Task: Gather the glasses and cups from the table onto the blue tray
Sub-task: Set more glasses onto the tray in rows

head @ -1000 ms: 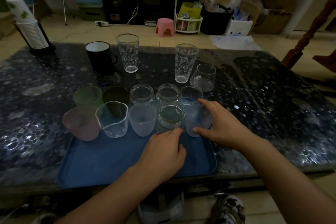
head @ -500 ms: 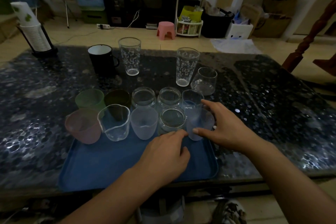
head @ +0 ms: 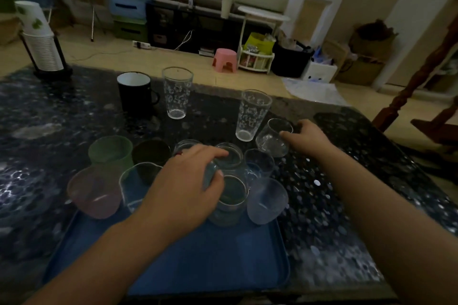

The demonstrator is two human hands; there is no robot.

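The blue tray [head: 188,265] lies at the table's near edge with several cups and glasses in two rows at its far end, among them a pink cup [head: 95,190], a green cup [head: 111,150] and a round clear glass [head: 231,195]. My left hand [head: 183,186] is closed around a frosted cup [head: 210,173] in the front row. My right hand [head: 308,140] grips a short clear glass [head: 271,138] that stands on the table just beyond the tray. Farther back on the table stand a black mug [head: 135,94] and two tall patterned glasses [head: 177,93] [head: 252,114].
The dark speckled table [head: 347,193] spreads to both sides. A stack of paper cups in a holder [head: 41,42] stands at its far left corner. A wooden post [head: 421,77] rises past the right edge. A pink stool [head: 224,59] and boxes sit on the floor behind.
My right hand left the frosted cup at the tray's right end and reached back to the short clear glass. My left hand moved forward and closed on a frosted cup.
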